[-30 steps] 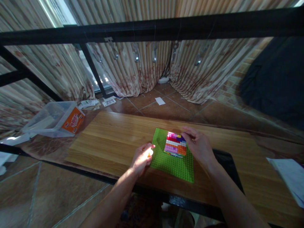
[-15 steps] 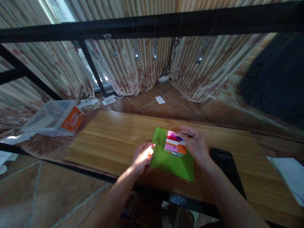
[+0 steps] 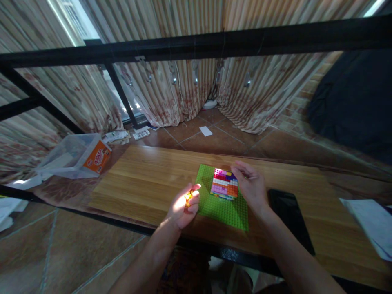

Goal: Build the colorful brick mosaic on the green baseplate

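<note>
Head view: both hands work above a wooden tabletop. The left hand is at the near-left edge of the green baseplate, palm partly upward. Its grip is curled around small yellow-orange pieces; bright light on them obscures their number and exact shape.

The right hand is at the right side of the brick stack, thumb and fingers drawn together by its far-right corner. Whether this grip contains a piece, or contacts the stack, cannot be determined.

The stack sits on the baseplate, toward its far side. Its studded upper face shows pink, red, white, orange, purple, blue and yellow bricks in rows; green studs remain exposed around it. A black flat device lies to the right of the right wrist. White paper is located at the far right.

Beyond the left end of the tabletop is a clear plastic bin with an orange label. Farther away, a white card lies on the tiled floor, in front of striped curtains.
</note>
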Demonstrator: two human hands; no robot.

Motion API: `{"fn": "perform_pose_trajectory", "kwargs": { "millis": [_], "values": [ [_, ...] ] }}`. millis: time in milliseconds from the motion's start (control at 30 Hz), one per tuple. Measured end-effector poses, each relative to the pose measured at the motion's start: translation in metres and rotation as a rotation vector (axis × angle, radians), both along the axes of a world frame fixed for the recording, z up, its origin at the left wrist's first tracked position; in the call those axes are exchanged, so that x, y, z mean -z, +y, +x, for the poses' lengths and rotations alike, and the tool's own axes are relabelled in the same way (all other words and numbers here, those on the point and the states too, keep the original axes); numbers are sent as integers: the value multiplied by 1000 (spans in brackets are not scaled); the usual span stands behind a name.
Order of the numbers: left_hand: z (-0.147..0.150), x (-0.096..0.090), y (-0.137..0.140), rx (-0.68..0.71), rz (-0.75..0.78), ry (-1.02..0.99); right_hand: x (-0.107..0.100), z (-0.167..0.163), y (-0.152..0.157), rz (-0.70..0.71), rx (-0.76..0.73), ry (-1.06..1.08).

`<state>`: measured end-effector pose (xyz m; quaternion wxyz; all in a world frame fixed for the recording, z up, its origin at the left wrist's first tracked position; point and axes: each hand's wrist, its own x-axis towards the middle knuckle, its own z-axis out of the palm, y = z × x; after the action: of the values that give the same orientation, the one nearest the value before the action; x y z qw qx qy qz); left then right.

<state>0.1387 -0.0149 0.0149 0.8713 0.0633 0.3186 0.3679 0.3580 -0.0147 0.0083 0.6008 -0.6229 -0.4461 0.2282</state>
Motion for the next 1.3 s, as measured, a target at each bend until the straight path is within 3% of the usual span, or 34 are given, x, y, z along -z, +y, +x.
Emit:
{"fn": "perform_pose_trajectory", "kwargs": {
  "millis": [100, 167, 367, 433, 767, 1067, 1300],
  "values": [
    [6, -13, -5, -80, -61, -141, -18, -2, -7, 80, 88, -188],
    [13, -20, -8, -137, -78, -147, -33, -8, -15, 102, 48, -244],
    [29, -25, -11, -238, -95, -214, -72, -39, -40, -14, -484, -362],
    [31, -25, -13, -216, -63, -212, -78, -45, -45, -54, -588, -435],
    [28, -33, -19, -144, 14, -166, -66, -55, -46, 0, -610, -780],
    [29, -38, -19, -126, 14, -207, -66, -54, -44, -35, -641, -831],
    [27, -25, -18, -133, 26, -170, -65, -58, -42, -104, -644, -905]
  ]
}}
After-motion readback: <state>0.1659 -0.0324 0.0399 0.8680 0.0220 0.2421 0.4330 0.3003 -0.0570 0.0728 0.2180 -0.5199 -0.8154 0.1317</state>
